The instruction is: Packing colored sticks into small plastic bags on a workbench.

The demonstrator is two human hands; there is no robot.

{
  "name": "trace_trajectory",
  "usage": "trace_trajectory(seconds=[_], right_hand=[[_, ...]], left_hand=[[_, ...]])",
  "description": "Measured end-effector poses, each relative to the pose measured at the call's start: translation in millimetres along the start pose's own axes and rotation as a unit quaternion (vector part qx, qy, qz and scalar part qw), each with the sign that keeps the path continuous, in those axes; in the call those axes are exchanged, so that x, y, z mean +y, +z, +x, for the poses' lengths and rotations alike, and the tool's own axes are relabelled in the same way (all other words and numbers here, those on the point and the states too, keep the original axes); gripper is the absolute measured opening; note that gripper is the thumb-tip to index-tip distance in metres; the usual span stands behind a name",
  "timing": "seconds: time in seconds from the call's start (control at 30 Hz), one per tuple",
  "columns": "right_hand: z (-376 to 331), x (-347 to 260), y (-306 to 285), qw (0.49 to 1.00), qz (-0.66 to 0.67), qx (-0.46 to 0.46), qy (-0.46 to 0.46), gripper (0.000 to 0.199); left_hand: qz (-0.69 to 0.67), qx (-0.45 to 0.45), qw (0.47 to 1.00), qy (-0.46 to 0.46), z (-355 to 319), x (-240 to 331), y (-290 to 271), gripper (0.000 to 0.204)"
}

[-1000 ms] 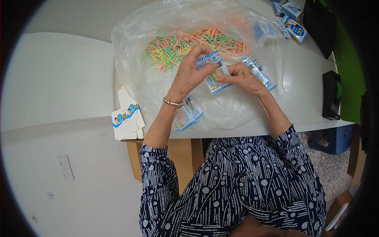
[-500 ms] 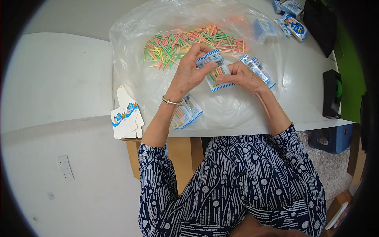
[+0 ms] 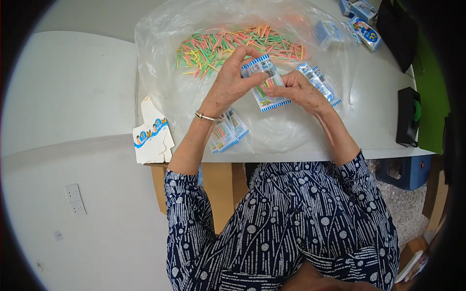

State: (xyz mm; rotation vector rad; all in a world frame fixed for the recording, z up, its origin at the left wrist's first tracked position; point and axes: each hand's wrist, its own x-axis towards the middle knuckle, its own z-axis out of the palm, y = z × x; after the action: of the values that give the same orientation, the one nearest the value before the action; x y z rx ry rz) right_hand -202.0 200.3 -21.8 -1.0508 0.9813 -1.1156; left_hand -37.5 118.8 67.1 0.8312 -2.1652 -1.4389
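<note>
A small blue-and-white packet [image 3: 271,103] with striped ends is held upright over the plastic bag by both my hands. Thin coloured sticks show through its front. My left hand [image 3: 232,80], with a bracelet at the wrist, grips its upper left part, thumb across the front. My right hand [image 3: 302,93] pinches its right side between thumb and fingers. Beyond them lies a heap of thin pink, green and yellow sticks [image 3: 238,44]. Similar packets [image 3: 320,82] lie just past my right hand, and more filled packets [image 3: 227,132] rest beneath my left forearm.
The clear plastic bag [image 3: 286,136] spreads over the white table [image 3: 374,131]. White printed card pieces [image 3: 153,138] sit at the left corner, above a cardboard box [image 3: 218,189]. Small boxes [image 3: 365,33] and a black tape dispenser [image 3: 407,116] stand at the right. A blue stool [image 3: 412,172] is below.
The view has shifted slightly. Both hands keep hold of the packet; my right thumb has moved a little up and left across its front.
</note>
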Motion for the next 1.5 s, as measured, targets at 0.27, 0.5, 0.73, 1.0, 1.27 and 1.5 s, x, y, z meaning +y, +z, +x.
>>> trace_trajectory(seconds=[0.27, 0.5, 0.73, 1.0, 1.27, 1.5], right_hand=[[-14, -30, 25, 0.988, -0.148, -0.046, 0.012, 0.04], [-42, 5, -29, 0.754, -0.557, 0.323, -0.132, 0.048], [-44, 37, -39, 0.766, -0.55, 0.322, -0.088, 0.036], [-42, 24, -40, 0.773, -0.502, 0.338, -0.189, 0.021], [-30, -4, -10, 0.818, -0.406, 0.265, -0.308, 0.041], [-23, -13, -4, 0.943, -0.241, 0.203, -0.108, 0.017]], left_hand=[[-0.004, -0.016, 0.995, -0.095, -37, 11, -30, 0.034], [-0.011, 0.016, 0.978, -0.206, -119, -34, -69, 0.037], [0.328, 0.085, 0.939, -0.054, -117, -59, -59, 0.046], [0.259, 0.079, 0.961, 0.062, -34, -32, -22, 0.041], [0.073, -0.051, 0.995, -0.035, 24, -29, 19, 0.021], [0.009, 0.028, 0.999, -0.014, -1, -23, 18, 0.012]])
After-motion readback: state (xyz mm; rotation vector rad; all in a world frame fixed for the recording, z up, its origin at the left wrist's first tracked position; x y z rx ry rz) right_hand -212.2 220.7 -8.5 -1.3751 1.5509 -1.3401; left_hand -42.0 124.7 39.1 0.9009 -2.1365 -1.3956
